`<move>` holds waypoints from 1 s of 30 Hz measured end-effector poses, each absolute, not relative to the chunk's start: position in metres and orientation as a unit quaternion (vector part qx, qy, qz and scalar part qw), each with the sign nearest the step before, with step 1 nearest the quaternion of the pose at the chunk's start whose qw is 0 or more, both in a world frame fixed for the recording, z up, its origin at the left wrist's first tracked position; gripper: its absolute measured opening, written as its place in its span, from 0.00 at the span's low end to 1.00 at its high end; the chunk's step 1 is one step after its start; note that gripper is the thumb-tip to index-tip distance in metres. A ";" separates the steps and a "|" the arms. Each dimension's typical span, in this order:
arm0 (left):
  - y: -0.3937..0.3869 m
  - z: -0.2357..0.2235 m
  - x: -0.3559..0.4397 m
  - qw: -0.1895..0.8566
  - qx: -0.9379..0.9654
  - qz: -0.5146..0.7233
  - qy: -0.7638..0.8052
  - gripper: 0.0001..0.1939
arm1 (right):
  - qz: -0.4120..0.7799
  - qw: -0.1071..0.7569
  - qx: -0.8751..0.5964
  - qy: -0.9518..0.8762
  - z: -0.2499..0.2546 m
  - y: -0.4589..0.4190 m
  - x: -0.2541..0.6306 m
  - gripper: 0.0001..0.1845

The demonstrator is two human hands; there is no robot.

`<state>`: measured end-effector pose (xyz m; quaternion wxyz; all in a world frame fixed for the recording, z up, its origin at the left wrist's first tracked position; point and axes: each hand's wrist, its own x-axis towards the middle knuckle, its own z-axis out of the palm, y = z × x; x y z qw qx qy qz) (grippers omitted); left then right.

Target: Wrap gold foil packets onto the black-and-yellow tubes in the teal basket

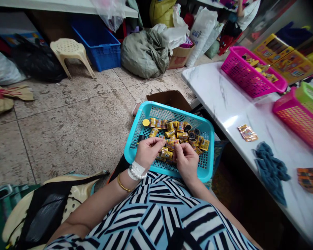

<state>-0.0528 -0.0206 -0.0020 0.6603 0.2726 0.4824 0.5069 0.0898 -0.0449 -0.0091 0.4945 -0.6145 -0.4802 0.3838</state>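
A turquoise plastic basket (130, 147) rests on my lap, with several small black cylinders in yellow printed wrappers (182, 135) loose inside. Above them, a yellow printed wrapper (171, 143) lies between my fingertips; whether a cylinder is inside it I cannot tell. My left hand (149, 151) pinches its left end with thumb and forefinger. At the other end my right hand (186, 159) is closed in a similar pinch, the remaining fingers curled. A round yellow cap (146, 122) sits at the basket's far left, and a dark piece (141, 139) is partly behind my left hand.
On my right stands a white marbled table (216, 86) bearing a pink basket (253, 78), a blue cloth (271, 170) and flat printed wrappers (247, 133). An open cardboard box (169, 98) is beyond my basket. A stool (69, 48), blue crate (101, 52) and sacks (143, 52) line the floor.
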 end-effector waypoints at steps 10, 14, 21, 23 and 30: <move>-0.021 -0.002 -0.053 0.641 0.355 0.508 0.454 0.12 | 0.390 0.482 -0.613 -0.490 -0.004 -0.043 0.087 0.20; -0.021 -0.003 -0.053 0.670 0.324 0.493 0.450 0.13 | 0.328 0.483 -0.618 -0.526 -0.009 -0.046 0.089 0.20; -0.020 -0.003 -0.054 0.635 0.299 0.524 0.483 0.15 | 0.297 0.462 -0.614 -0.567 -0.005 -0.049 0.088 0.18; -0.019 -0.003 -0.054 0.631 0.263 0.546 0.485 0.16 | 0.341 0.464 -0.618 -0.535 0.000 -0.046 0.088 0.19; -0.025 0.001 -0.058 0.572 0.332 0.566 0.492 0.13 | 0.472 0.506 -0.601 -0.400 0.005 -0.035 0.089 0.21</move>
